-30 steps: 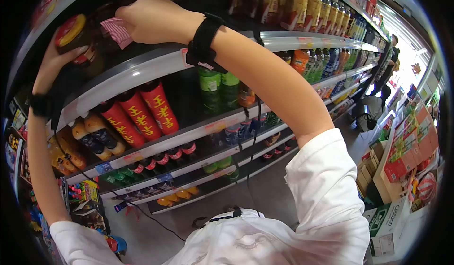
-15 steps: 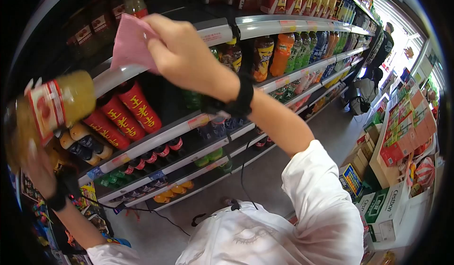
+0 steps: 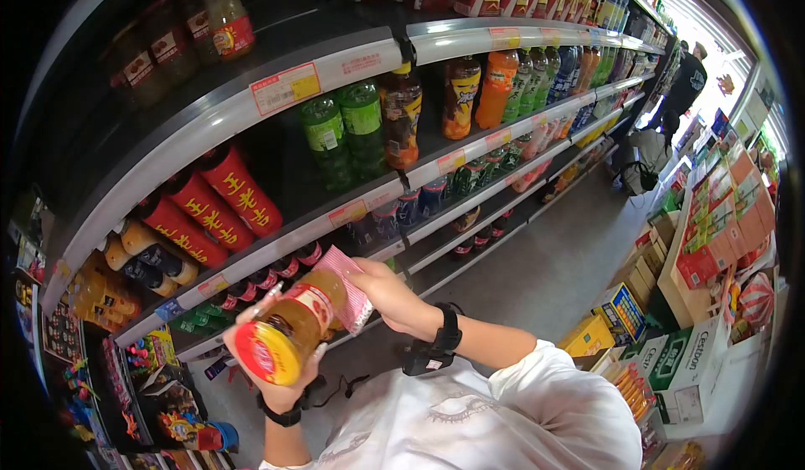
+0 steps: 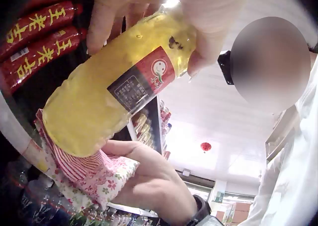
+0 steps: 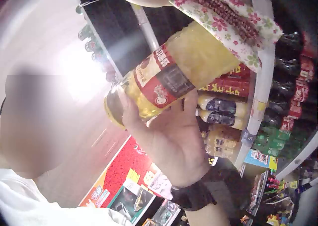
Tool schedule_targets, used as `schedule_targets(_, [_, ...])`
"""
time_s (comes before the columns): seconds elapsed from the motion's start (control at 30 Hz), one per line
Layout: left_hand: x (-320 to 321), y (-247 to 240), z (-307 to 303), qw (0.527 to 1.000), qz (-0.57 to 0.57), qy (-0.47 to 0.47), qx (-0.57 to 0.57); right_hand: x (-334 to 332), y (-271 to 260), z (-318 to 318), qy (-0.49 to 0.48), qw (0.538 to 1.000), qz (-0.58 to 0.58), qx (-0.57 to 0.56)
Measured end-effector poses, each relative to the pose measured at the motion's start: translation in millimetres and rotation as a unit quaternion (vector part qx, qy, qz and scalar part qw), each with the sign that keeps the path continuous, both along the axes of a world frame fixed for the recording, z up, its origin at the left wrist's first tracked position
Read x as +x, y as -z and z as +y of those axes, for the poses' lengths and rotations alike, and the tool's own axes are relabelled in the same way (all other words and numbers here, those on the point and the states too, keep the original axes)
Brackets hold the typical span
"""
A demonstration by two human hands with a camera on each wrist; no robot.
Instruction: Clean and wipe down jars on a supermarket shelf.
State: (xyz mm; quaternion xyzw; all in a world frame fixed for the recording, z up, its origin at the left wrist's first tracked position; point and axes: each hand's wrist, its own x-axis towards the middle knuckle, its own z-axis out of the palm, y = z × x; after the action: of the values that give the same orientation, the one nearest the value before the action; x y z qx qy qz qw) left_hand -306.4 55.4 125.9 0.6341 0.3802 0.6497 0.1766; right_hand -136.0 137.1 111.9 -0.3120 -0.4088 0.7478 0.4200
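Observation:
Low in front of the white shirt, a tilted glass jar [image 3: 289,319] of yellowish contents has a red and yellow lid [image 3: 268,354] pointing toward me. My left hand [image 3: 289,386] grips it near the lid end, fingers and thumb curled round the glass; the left hand [image 5: 174,144] also shows from the side in the right wrist view. At the jar's base, my right hand [image 3: 392,296] pinches a pink cloth [image 3: 359,311] against the glass. Striped and flowered sides of the cloth [image 4: 112,179] show in the left wrist view. A red and black label [image 4: 144,79] wraps the jar.
Similar jars [image 3: 231,30] stand on the upper shelf at left. Below its metal edge [image 3: 201,105] are red cans [image 3: 205,206] and green bottles [image 3: 360,126]. Stacked cartons [image 3: 683,378] line the right side of the aisle. A person [image 3: 688,80] stands far down it.
The left hand has brought the jar from the upper shelf, down and right, before the shirt. The right hand has lowered the cloth from shelf height onto the jar's base.

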Motion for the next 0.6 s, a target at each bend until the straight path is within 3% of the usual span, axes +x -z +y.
schedule_targets(0.07, [5, 3, -6, 0.999, 0.003, 0.018, -0.038, 5, 7, -4, -0.002, 0.999, -0.029, -0.038])
schedule_targets(0.17, [5, 7, -11, 0.994, -0.043, 0.028, -0.095, 8, 34, -4, 0.0, 0.997, -0.067, 0.034])
schedule_targets(0.3, [2, 9, -15, 0.986, -0.094, 0.029, -0.138, 10, 24, -10, 0.021, 0.996, 0.019, -0.079])
schedule_targets(0.37, [5, 13, -12, 0.987, -0.088, 0.059, -0.117, 6, 17, -18, 0.039, 0.991, 0.044, -0.117])
schedule_targets(0.6, [20, 31, -7, 0.999, -0.04, 0.012, -0.019, 1, 37, -16, 0.076, 0.985, 0.079, -0.135])
